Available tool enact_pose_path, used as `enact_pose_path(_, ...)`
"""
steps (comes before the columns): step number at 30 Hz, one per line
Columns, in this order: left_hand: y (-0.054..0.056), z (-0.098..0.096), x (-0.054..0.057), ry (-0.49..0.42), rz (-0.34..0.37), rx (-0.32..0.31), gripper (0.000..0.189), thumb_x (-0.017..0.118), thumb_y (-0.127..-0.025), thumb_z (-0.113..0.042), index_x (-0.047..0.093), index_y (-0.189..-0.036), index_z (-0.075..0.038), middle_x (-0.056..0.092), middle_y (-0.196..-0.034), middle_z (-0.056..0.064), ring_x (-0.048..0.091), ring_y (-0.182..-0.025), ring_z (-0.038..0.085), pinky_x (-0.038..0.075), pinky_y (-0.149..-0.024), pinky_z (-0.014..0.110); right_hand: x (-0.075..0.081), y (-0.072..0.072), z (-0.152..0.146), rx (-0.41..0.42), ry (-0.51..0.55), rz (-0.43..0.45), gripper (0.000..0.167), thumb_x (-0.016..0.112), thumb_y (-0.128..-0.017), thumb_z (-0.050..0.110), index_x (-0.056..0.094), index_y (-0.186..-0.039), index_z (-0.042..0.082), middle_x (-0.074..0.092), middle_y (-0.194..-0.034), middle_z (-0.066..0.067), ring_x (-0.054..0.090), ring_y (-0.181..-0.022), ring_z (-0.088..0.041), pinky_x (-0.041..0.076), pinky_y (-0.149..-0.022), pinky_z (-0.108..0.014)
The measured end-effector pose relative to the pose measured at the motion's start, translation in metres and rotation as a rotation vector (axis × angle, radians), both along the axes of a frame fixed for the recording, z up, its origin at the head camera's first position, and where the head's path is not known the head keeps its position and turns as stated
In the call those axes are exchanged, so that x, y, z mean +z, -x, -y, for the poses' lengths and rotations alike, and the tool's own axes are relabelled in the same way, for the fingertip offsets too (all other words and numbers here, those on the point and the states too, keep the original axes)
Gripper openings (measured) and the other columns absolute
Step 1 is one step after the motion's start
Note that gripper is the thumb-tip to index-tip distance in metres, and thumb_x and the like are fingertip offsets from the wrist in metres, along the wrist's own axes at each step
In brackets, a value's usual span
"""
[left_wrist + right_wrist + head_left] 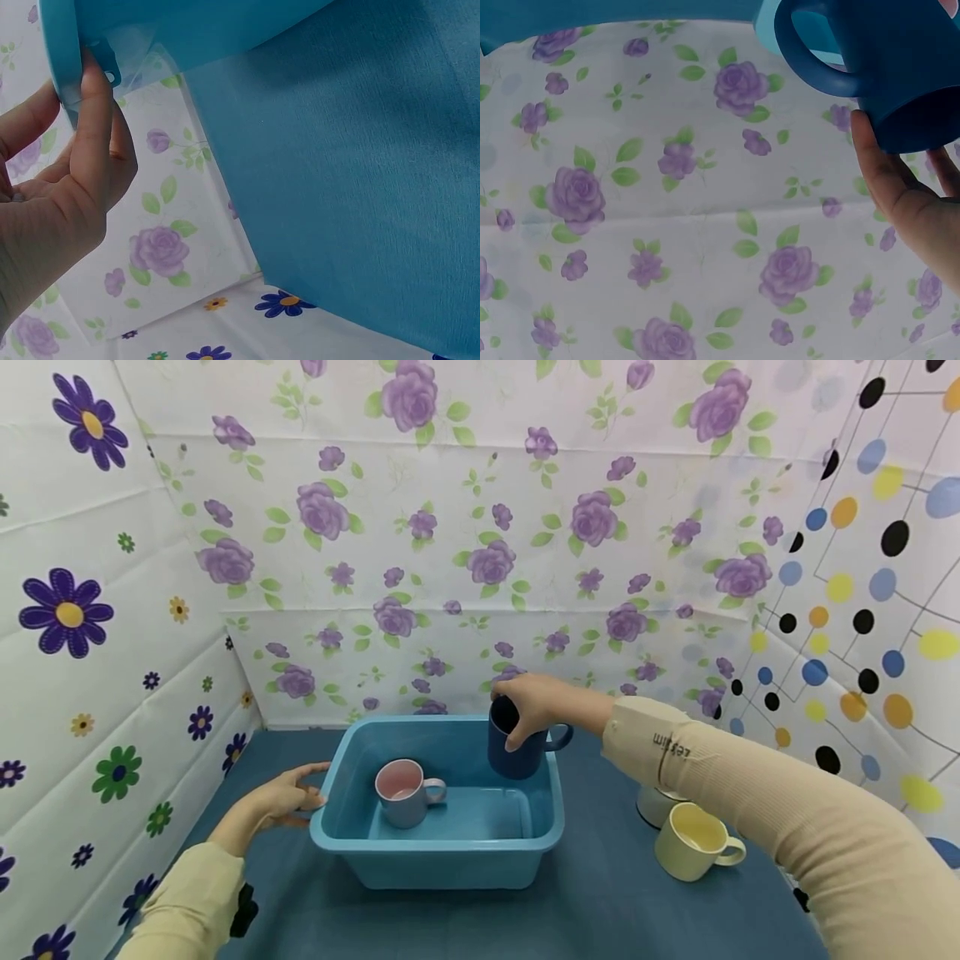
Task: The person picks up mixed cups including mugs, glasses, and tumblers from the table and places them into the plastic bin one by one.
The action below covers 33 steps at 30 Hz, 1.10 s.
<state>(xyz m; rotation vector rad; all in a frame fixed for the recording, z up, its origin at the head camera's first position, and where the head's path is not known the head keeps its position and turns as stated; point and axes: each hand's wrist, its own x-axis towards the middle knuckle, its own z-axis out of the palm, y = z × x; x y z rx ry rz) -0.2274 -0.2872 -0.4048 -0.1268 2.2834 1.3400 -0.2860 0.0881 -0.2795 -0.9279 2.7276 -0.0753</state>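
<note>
A: What to notice first, nearest?
B: On the table (450,927), to the right, a yellow mug (688,847). Just behind, something white (656,806), perhaps also a mug, but too much hidden by the sleeve (750,777) to say surely.
A: And further?
B: At the left end of the tub (435,845), the left hand (279,795), pinching the rim between thumb and fingers. Inside, a pink mug (405,808), standing upright.
A: And the blue mug (527,757)?
B: At the tub's right end, toward the back; gripped from above at the mouth by thumb and fingers of the right hand (538,703). Cannot tell whether touching the tub floor.
A: How to handle?
B: Stiff, probably ceramic; so rather heavy, smooth, breakable by a knock. For setting down, likely enough to pinch firmly at the mouth; for carrying, safer to hold by the handle.
A: And farthest?
B: Only flowered cloth (450,527).
</note>
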Motion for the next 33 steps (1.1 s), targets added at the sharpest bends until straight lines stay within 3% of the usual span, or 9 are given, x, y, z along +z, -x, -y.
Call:
enact_pose_path(14,-0.002,0.0,-0.003,-0.001,-0.006,0.011,0.07,0.053,-0.094,-0.003,0.01,-0.149,0.002,0.053,-0.108,0.019,0.063,-0.098,0.023,0.053,-0.085,0.049,-0.015,0.007,0.021,-0.014,0.002,0.042,0.068,0.078,-0.076,0.032,0.048,-0.134,0.011,0.056,-0.127,-0.011,0.054,-0.114,-0.027,0.048,-0.094,-0.041)
enact_pose_path(29,0.002,0.006,-0.002,-0.044,0.013,-0.048,0.078,0.059,-0.092,-0.011,0.008,-0.151,-0.002,0.047,-0.116,0.025,0.059,-0.107,0.03,0.052,-0.086,0.048,-0.043,0.021,0.036,-0.051,-0.008,0.07,0.07,0.077,-0.077,0.033,0.046,-0.136,0.011,0.053,-0.131,-0.01,0.053,-0.116,-0.027,0.047,-0.095,-0.042)
enact_pose_path(33,0.0,0.003,-0.002,-0.022,0.009,-0.012,0.074,0.056,-0.093,-0.007,0.009,-0.15,0.0,0.048,-0.119,0.026,0.058,-0.109,0.033,0.052,-0.086,0.05,-0.052,0.024,0.039,-0.061,-0.014,0.059,0.068,0.077,-0.077,0.033,0.048,-0.134,0.012,0.054,-0.129,-0.01,0.054,-0.114,-0.027,0.047,-0.093,-0.041)
